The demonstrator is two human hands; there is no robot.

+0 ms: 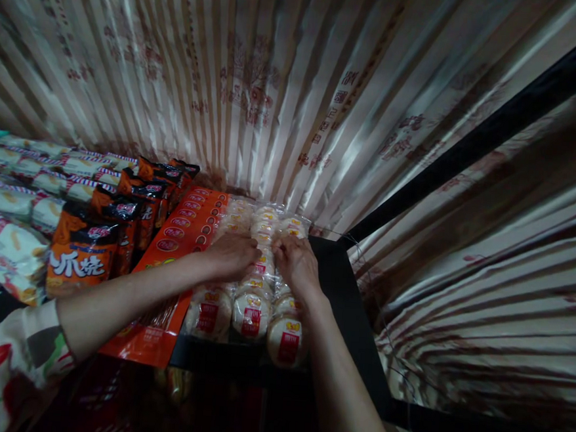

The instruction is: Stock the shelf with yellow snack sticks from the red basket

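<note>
- Round cakes [251, 312] in clear wrappers with red labels, laid in rows at the right end of a dark shelf [346, 299]; rows run from the front edge back toward the curtain.
- Left hand [231, 255] lies palm down on the middle of the rows, fingers bent and pressed onto the packets; whether they pinch one, cannot tell.
- Right hand [297, 263] just beside it, also palm down on the cakes, fingertips curled in toward the left hand; grip unclear in the dim light.
- Flat orange box [177, 248] lies alongside the cakes on their left, its near end sticking out past the shelf front.
- Orange-and-black snack bags [85, 258] stand in a row left of the box; pale snack packets [17, 203] fill the far left.
- Striped satin curtain [257, 89] with a reddish print hangs behind the shelf and folds round the right side.
- Black frame bar [475, 147] slants up to the right across the curtain.
- Left sleeve [7, 354], patterned, cut off at the lower left corner.
- Below the shelf front: dark, nothing legible.
</note>
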